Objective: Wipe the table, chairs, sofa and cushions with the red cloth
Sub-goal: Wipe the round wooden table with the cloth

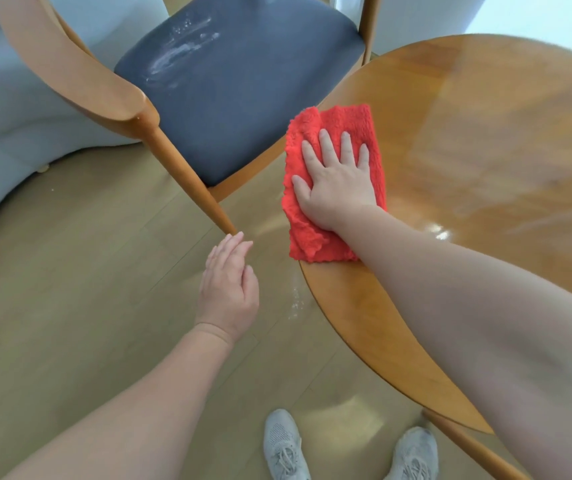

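A folded red cloth (307, 237) lies on the left edge of the round wooden table (485, 133). My right hand (336, 181) presses flat on top of it, fingers spread. Left of the table, my left hand (229, 289) hovers over the floor with loose fingers and holds nothing, its fingertips close to the foot of a chair leg. The wooden chair (80, 74) stands left of the table, and its dark grey seat (243, 98) carries white powdery smears (180, 50). A pale grey sofa (7, 116) curves along the far left.
White specks (295, 303) lie on the wooden floor beside the table's edge. My two grey shoes (283, 445) stand at the bottom of the view, near a slanted table leg (468, 445). The chair seat sits close against the table's rim.
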Available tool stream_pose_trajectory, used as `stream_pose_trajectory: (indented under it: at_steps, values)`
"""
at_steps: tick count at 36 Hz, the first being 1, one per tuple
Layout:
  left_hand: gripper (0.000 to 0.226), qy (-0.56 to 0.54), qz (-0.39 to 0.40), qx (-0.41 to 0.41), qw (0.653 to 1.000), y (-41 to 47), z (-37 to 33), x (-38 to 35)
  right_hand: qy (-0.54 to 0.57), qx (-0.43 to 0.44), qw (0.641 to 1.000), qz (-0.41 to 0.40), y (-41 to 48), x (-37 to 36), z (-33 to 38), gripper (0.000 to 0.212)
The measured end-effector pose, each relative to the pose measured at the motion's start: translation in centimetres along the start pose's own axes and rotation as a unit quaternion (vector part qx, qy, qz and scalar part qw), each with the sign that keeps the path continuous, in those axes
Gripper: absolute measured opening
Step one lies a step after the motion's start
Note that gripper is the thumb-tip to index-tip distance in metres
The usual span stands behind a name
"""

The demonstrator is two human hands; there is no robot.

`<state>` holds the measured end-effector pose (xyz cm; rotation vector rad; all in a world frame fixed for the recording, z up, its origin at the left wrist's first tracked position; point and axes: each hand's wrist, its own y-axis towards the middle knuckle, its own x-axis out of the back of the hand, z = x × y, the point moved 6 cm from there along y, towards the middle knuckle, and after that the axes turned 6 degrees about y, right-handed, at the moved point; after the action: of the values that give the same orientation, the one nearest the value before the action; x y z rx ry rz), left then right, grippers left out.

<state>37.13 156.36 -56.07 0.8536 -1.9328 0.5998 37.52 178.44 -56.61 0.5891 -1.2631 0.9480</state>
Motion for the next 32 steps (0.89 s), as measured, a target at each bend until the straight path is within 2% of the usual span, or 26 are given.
stream_pose_trajectory:
  at_steps: [13, 32]
  values:
    - [0.048, -0.002, 0.016, -0.011, 1.0, -1.5, -1.6, 0.9, 0.009, -0.026, 1.0, 0.007, -7.5, -0.9, 0.2, 0.068]
    - [0.047, 0.002, 0.039, -0.07, 0.997, -0.9, -8.6, 0.0, 0.028, -0.1, 0.994, 0.025, -16.8, -0.8, -4.6, 0.068]
